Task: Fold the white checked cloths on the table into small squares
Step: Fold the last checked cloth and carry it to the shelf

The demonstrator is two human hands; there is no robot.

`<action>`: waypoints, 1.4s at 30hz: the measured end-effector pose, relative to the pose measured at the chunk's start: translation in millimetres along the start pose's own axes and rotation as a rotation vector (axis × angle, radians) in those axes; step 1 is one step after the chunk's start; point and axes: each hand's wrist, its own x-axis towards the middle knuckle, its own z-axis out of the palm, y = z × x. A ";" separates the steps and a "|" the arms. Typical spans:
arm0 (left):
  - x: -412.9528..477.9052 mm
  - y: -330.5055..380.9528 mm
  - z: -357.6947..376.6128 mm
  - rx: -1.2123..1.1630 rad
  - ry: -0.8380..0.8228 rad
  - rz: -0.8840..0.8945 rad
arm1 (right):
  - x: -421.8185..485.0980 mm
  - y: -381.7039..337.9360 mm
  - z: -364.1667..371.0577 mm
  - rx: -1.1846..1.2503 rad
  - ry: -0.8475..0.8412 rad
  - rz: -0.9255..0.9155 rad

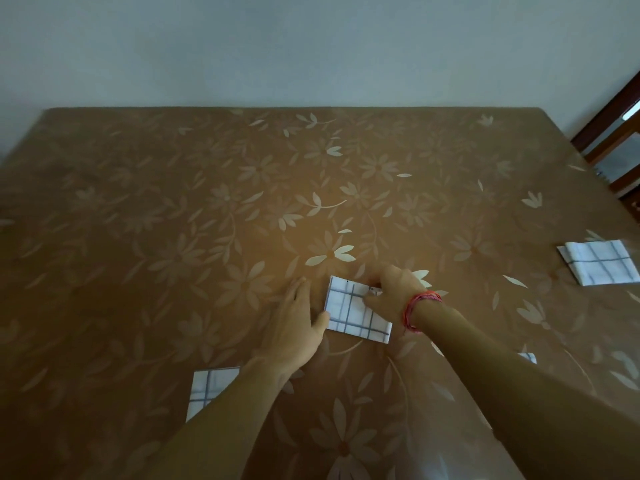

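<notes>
Centrally, cloth (349,311) (right hand (394,289) at corner)

**Cloths spread over the worktop**

The middle cloth (349,313) lies near the front centre of the worktop (173,202). The left hand (294,323) lies flat just left of it, thumb touching its edge. The right hand (391,289) pinches its far right corner. The right cloth (601,263) lies well apart at the right edge. The near-left cloth (207,388) is partly under the left forearm.

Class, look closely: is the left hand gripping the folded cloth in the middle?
No, the left hand lies flat beside the folded cloth, fingers straight, while the right hand pinches its far edge.
</notes>
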 end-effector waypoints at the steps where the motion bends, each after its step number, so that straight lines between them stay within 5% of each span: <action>1: -3.2 3.8 -3.7 -0.133 0.004 -0.055 | -6.8 -0.3 -3.9 0.035 0.015 -0.007; 5: -17.1 16.7 -21.4 -0.633 0.038 -0.264 | -42.2 -0.7 -20.5 0.290 0.026 0.119; 8: -35.0 32.0 -41.1 -0.886 0.082 -0.364 | -69.1 -13.8 -36.3 0.481 0.147 0.038; 14: -94.0 74.3 -86.1 -1.134 -0.018 -0.233 | -133.8 -48.3 -54.7 0.807 0.136 -0.016; 28: -194.9 62.4 -156.6 -0.918 0.266 -0.124 | -224.9 -123.2 -61.0 0.877 0.074 -0.247; 42: -302.6 -5.7 -242.4 -0.803 0.608 -0.241 | -246.3 -253.5 -22.1 0.754 -0.160 -0.491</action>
